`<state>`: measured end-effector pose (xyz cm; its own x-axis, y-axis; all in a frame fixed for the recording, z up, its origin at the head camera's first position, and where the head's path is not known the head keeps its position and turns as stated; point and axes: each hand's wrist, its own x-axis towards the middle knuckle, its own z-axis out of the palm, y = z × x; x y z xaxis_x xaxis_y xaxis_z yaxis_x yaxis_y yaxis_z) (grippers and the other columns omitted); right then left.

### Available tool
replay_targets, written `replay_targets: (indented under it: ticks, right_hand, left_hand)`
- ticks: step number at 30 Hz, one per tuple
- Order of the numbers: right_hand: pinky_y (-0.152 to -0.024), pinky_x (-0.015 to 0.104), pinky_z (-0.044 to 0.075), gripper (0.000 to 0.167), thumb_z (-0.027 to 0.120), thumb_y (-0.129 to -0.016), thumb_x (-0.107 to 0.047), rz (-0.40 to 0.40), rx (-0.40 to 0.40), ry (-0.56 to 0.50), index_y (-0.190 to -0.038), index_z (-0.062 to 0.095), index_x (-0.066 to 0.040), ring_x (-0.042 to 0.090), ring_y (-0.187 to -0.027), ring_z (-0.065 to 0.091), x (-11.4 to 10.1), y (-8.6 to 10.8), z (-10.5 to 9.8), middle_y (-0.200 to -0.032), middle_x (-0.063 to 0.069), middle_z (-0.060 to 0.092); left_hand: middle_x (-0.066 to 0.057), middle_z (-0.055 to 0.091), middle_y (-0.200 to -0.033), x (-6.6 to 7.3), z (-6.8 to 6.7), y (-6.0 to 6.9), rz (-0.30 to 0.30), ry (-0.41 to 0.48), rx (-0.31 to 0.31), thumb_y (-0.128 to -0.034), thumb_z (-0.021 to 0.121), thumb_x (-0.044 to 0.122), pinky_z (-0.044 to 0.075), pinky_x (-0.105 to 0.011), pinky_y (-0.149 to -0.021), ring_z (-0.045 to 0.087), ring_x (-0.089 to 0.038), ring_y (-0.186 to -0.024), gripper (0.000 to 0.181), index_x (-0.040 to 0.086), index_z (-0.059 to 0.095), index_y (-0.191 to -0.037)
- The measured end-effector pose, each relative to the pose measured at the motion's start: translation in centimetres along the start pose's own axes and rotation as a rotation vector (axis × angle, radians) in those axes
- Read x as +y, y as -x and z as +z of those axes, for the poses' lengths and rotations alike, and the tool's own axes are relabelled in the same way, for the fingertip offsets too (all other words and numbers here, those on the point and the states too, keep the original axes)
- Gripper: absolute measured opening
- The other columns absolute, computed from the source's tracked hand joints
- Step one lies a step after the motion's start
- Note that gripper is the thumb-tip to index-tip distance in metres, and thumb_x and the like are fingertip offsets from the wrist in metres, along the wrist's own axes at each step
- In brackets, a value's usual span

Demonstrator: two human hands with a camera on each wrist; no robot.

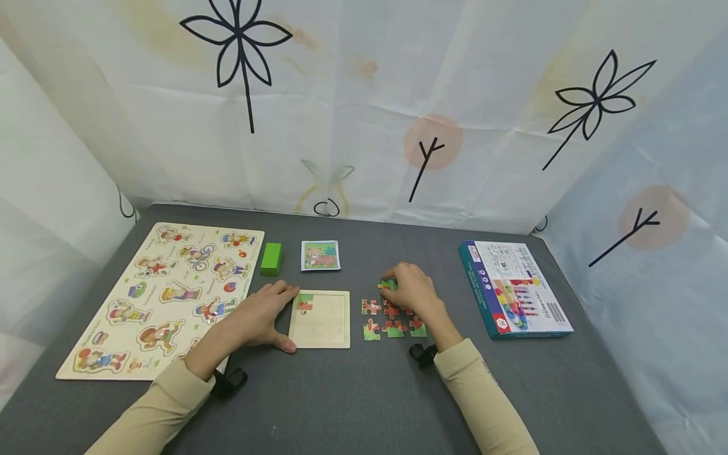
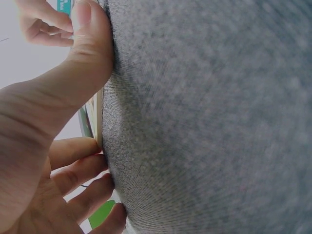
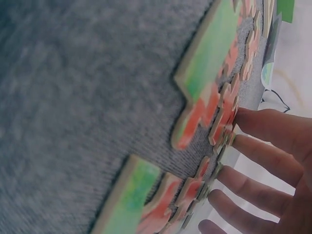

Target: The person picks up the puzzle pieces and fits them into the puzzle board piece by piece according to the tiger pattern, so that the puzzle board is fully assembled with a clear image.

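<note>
My left hand [image 1: 258, 318] rests at the left side of a square wooden puzzle tray [image 1: 327, 325]. Its thumb touches near the front corner and its fingers lie by the back corner, spread apart. One red-and-green piece [image 1: 305, 302] sits in the tray's back left corner. To the right of the tray, my right hand [image 1: 414, 289] has thumb and index finger about a green puzzle piece [image 1: 388, 285], seeming to pinch it at the back of the group. Several loose jigsaw pieces [image 1: 371, 308] lie in rows below that hand; some are partly hidden by it.
A small picture card [image 1: 321, 256] and a green block [image 1: 271, 259] lie behind the tray. At left is a large board of figures [image 1: 165, 294], partly under my left forearm. A flat box [image 1: 520, 287] lies on the right side of the grey table [image 1: 352, 404].
</note>
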<state>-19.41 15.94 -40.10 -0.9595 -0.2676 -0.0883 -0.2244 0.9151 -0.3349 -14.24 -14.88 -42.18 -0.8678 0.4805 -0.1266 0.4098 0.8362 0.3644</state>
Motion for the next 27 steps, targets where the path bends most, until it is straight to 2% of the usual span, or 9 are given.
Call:
replay_targets:
  ticks: [4,6,9,13,18,27]
  right_hand:
    - [-0.052,0.032,0.042,0.025,0.076,-0.092,-0.023,-0.004,0.015,-0.02,-0.114,0.079,-0.01,0.023,-0.08,0.065,0.1,-0.2,0.2,-0.118,0.012,0.075]
    - [-0.051,0.032,0.04,0.025,0.076,-0.093,-0.022,-0.01,0.024,-0.034,-0.114,0.079,-0.009,0.022,-0.076,0.063,0.1,-0.3,0.2,-0.116,0.013,0.076]
    - [-0.054,0.033,0.044,0.026,0.075,-0.093,-0.022,-0.031,0.048,-0.043,-0.114,0.079,-0.007,0.026,-0.082,0.067,-0.1,-0.2,0.1,-0.117,0.014,0.076]
    - [-0.068,0.04,0.054,0.027,0.074,-0.093,-0.022,-0.055,0.078,-0.038,-0.116,0.078,-0.007,0.033,-0.103,0.069,-0.7,0.1,-0.1,-0.12,0.015,0.073]
    - [-0.083,0.043,0.055,0.03,0.072,-0.095,-0.023,-0.065,0.078,-0.047,-0.12,0.076,-0.006,0.034,-0.11,0.064,-1.8,0.4,-0.5,-0.118,0.016,0.07]
    - [-0.079,0.045,0.057,0.033,0.073,-0.094,-0.026,-0.104,0.072,-0.067,-0.12,0.076,-0.006,0.031,-0.108,0.066,-3.6,0.5,-0.6,-0.117,0.014,0.073]
  left_hand:
    - [-0.02,0.055,-0.139,0.1,0.0,0.0,0.006,-0.002,-0.001,-0.064,0.092,0.057,0.049,-0.055,-0.101,0.056,-0.036,-0.123,0.112,-0.003,0.049,-0.148]
    - [-0.02,0.055,-0.139,0.1,0.0,0.0,0.008,-0.002,0.001,-0.0639,0.092,0.057,0.05,-0.055,-0.1,0.056,-0.036,-0.122,0.112,-0.003,0.049,-0.148]
    - [-0.02,0.055,-0.139,0.0,0.0,0.0,0.012,-0.001,0.009,-0.0636,0.092,0.057,0.05,-0.055,-0.099,0.056,-0.036,-0.122,0.112,-0.003,0.05,-0.147]
    - [-0.02,0.055,-0.14,-0.1,0.0,0.1,0.019,-0.002,0.022,-0.0635,0.092,0.057,0.05,-0.055,-0.099,0.056,-0.037,-0.124,0.112,-0.004,0.05,-0.147]
    - [-0.021,0.055,-0.14,-0.1,0.0,0.1,0.029,-0.004,0.028,-0.0637,0.092,0.058,0.05,-0.056,-0.1,0.056,-0.038,-0.124,0.112,-0.004,0.05,-0.147]
    - [-0.022,0.054,-0.141,-0.3,0.0,-0.1,0.018,0.003,0.015,-0.0637,0.092,0.057,0.049,-0.057,-0.101,0.055,-0.039,-0.126,0.112,-0.004,0.049,-0.147]
